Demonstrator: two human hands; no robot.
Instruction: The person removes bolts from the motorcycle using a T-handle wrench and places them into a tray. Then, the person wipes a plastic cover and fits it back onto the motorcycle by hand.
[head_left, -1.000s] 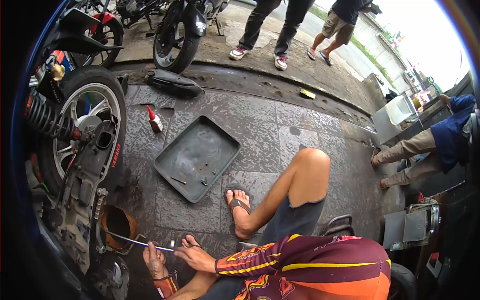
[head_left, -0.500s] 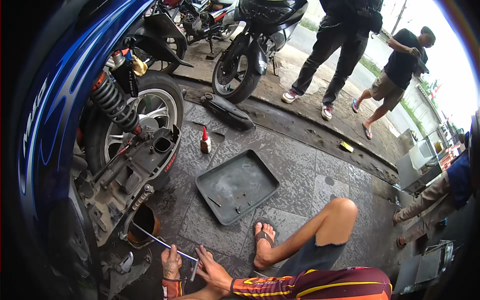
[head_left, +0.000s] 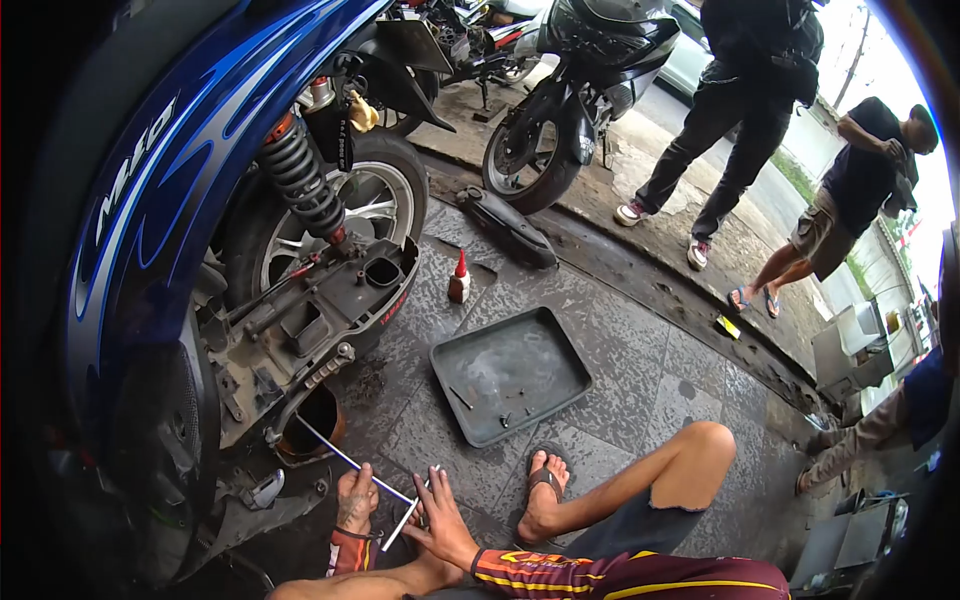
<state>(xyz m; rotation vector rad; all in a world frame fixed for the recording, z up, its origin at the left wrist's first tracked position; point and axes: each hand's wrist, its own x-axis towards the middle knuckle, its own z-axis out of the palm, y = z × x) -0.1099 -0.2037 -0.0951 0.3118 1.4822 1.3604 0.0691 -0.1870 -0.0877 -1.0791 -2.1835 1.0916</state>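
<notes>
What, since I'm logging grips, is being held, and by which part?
A silver metal T-shaped wrench: the left hand grips its long shaft; the right hand touches its crossbar, fingers extended.

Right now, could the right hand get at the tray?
Probably yes: only floor shows between the right hand and the tray, though that hand would have to leave the wrench.

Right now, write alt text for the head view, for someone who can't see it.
The left hand grips a T-wrench beside a blue motorbike, while the open right hand is at the wrench's crossbar. Beyond, a tray of small parts and a red-capped bottle sit on the floor; people stand farther back.
</notes>
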